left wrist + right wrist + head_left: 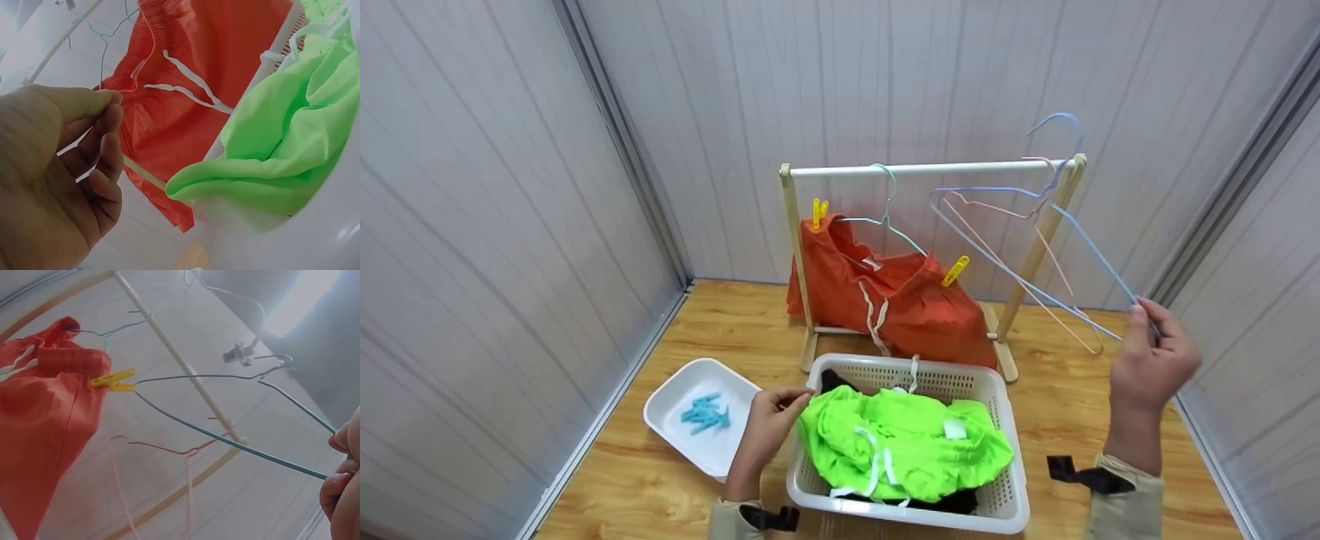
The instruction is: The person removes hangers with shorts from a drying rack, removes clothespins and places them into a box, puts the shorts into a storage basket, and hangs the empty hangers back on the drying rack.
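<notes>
My right hand [1156, 360] grips a blue wire hanger [1099, 255] by its right corner, holding it up at the right of the rack with its hook upward. My left hand [774, 420] hovers by the left rim of a white basket [1020, 480], fingers loosely curled and thumb against the index finger, nothing visible in it. Bright green drawstring shorts [907, 442] lie on top in that basket, beside the fingertips. Behind it, an orange drawstring garment [900, 307] hangs from a green hanger [887, 217], with yellow clothespins [956, 271] at both sides of its waistband.
A small rack [960, 168] with a white rail and wooden legs stands behind the basket. From its right end hangs a pink hanger [1057, 262], behind the blue one. At left, a white tray [667, 390] holds several blue clothespins [705, 412]. Panel walls enclose the floor.
</notes>
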### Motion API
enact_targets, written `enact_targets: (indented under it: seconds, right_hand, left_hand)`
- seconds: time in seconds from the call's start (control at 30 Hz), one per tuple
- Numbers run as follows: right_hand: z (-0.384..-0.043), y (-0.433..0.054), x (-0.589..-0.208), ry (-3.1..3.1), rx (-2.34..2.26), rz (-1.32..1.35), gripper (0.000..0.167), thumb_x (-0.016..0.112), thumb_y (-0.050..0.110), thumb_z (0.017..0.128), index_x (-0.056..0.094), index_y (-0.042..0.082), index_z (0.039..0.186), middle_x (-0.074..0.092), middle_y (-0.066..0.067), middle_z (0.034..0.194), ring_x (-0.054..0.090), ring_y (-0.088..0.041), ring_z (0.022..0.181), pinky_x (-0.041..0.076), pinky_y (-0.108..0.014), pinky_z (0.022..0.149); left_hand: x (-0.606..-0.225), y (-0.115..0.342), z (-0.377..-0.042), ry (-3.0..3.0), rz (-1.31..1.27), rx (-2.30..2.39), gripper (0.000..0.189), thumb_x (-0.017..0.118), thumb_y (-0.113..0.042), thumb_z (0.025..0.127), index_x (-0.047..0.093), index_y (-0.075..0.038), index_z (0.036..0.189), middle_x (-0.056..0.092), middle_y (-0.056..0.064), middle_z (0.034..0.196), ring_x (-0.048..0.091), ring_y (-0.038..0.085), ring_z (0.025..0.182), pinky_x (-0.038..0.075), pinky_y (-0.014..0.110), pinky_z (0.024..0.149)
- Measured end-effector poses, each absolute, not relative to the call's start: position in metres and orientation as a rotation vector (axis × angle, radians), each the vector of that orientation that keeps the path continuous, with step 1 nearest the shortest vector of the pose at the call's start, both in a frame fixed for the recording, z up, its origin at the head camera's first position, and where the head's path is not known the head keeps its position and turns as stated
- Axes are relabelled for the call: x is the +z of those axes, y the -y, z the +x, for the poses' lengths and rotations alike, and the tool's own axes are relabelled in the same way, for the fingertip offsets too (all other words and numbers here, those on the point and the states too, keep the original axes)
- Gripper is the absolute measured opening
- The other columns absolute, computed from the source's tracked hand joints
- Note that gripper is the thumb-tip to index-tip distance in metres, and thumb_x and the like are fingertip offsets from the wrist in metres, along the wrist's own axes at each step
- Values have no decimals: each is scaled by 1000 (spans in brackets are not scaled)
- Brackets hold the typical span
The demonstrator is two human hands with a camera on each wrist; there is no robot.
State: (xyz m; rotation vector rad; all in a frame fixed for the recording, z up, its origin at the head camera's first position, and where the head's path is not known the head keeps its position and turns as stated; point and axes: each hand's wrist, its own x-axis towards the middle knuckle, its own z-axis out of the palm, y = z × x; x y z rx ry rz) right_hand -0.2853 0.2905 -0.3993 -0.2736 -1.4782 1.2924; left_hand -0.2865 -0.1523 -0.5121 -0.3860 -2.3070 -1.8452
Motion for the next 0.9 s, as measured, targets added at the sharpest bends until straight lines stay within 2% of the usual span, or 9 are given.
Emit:
enact_targets:
  seconds: [0.1,0.2,0.33,0.43,0.57,0.67,0.77,0.9]
  right_hand:
    - [-297,-285,-400,1535,1269,-250,18,63,2,92,72,-9,102,65,5,80,44,-1,58,38,-15,57]
    - [-299,-273,-396,1580,1265,-224,19,61,3,93,70,-10,104,66,0,86,44,0,59,39,-15,58]
    - [-300,-260,-391,1616,1273,-203,21,60,4,94,69,-12,105,65,1,85,40,0,54,34,-13,54]
    - [-313,-262,-400,1628,1248,-203,20,61,4,94,71,-10,104,64,3,83,37,0,52,32,-14,52]
    - [-333,-270,-419,1650,1199,-191,19,63,6,94,72,-6,105,66,-7,85,49,0,60,38,-16,57]
    - [-340,-270,-428,1665,1196,-186,20,63,9,94,72,-6,105,69,-12,88,53,-1,64,41,-16,60]
    - [-344,-269,-437,1676,1188,-197,21,63,10,94,72,-5,105,69,-14,89,52,-2,64,40,-17,61]
    - [-347,-267,-451,1692,1152,-217,20,64,11,93,74,-4,102,66,-12,77,46,-3,57,36,-17,56]
  left_hand:
    - [-513,154,-287,2275,-354,-1914,13,63,0,92,72,7,98,70,10,87,57,17,77,46,23,65]
    - [-517,156,-288,2260,-321,-1978,14,63,-2,93,71,8,100,69,10,86,57,19,79,46,23,67]
    - [-521,158,-289,2259,-284,-2038,18,62,-3,94,69,11,102,68,10,88,59,22,84,48,25,71]
    - [-523,158,-289,2261,-278,-2072,21,60,-4,95,66,14,105,67,19,93,59,25,87,49,28,75]
    - [-524,157,-290,2260,-263,-2101,22,59,-4,96,66,14,106,63,30,99,59,25,88,50,31,77]
    - [-525,158,-290,2256,-256,-2112,22,59,-4,96,66,14,106,62,33,100,59,24,88,50,33,78]
    - [-526,158,-291,2250,-274,-2113,23,59,-4,96,65,16,106,62,34,100,60,24,87,51,37,79]
    - [-527,158,-291,2247,-286,-2121,22,58,-3,96,65,16,105,61,35,100,60,23,85,51,41,80]
